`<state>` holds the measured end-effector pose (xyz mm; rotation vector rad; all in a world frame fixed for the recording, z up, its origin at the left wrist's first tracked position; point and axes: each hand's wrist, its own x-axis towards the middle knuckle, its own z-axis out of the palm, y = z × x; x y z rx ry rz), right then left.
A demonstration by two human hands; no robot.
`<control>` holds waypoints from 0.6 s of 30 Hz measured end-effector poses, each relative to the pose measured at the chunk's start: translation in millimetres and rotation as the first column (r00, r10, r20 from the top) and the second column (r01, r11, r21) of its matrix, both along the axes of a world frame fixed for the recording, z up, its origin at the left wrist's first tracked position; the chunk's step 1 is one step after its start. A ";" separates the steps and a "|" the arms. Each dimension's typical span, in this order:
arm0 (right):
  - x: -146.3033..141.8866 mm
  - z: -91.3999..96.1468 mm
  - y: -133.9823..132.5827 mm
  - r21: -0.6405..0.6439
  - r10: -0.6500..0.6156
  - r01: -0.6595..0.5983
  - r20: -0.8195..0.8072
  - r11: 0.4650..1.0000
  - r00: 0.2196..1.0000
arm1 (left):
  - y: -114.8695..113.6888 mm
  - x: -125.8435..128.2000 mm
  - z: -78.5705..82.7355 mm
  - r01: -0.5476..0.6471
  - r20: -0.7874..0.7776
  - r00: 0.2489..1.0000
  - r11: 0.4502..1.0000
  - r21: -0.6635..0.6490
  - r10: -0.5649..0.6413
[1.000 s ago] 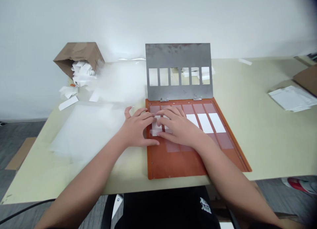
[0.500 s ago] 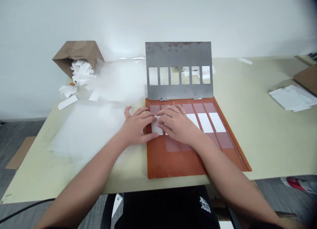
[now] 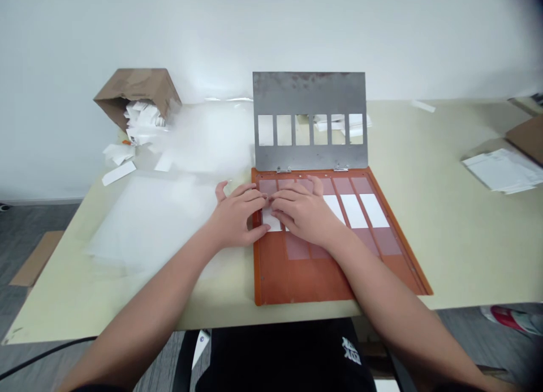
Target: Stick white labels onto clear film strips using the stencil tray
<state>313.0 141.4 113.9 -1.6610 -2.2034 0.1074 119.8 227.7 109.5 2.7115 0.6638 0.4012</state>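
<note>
A row of white cards [image 3: 353, 211] lies across translucent strips on an orange-brown board [image 3: 305, 281]. At the row's left end, my left hand [image 3: 238, 216] holds a white card [image 3: 272, 222], with the thumb by its lower edge and the fingers bent over its upper part. My right hand [image 3: 304, 215] meets it from the other side, its curled fingertips close against the left fingers on the same card. The right hand hides part of the row. A grey metal plate [image 3: 309, 92] with several rectangular openings stands upright, hinged to the board's far edge.
Clear film sheets [image 3: 139, 222] cover the table's left part. Behind them a cardboard box [image 3: 148, 84] lies tipped, white scraps [image 3: 144, 117] spilling out. A stack of white cards [image 3: 503, 168] sits at the right beside a brown box [image 3: 528, 137]. White pieces lie behind the plate.
The view has shifted slightly. My right fingers have moved a little on the leftmost card, uncovering more of it, and both hands stay over the same spot.
</note>
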 end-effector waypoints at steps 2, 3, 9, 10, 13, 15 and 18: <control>0.0 -1.0 0.5 0.010 -0.011 0.011 -0.011 1.000 1.000 | -0.2 -0.5 0.1 0.000 -0.001 1.000 1.000 -0.005 0.000; 0.1 -1.5 0.7 0.011 -0.015 0.016 -0.018 1.000 1.000 | -0.3 -0.8 0.1 -0.001 -0.003 1.000 1.000 -0.009 0.001; 0.8 -4.1 0.9 0.027 -0.024 0.025 -0.060 0.999 0.998 | -2.6 -0.6 1.2 -0.030 -0.018 0.999 0.999 -0.045 0.029; 0.8 -4.5 0.5 0.036 -0.023 0.025 -0.065 0.999 0.998 | -3.8 -0.3 1.7 -0.046 -0.025 0.999 0.997 -0.055 0.045; 0.4 -5.4 -0.8 0.059 -0.029 0.033 -0.069 0.998 0.997 | -9.4 0.4 3.7 -0.111 -0.055 0.993 0.992 -0.066 0.108; 0.3 -5.5 -1.3 0.074 -0.029 0.034 -0.062 0.997 0.998 | -14.4 0.6 4.8 -0.143 -0.061 0.988 0.989 -0.035 0.140; 0.5 -5.8 -0.9 0.093 -0.015 0.020 -0.054 0.995 0.998 | -23.8 1.4 6.3 -0.157 -0.011 0.987 0.982 0.109 0.159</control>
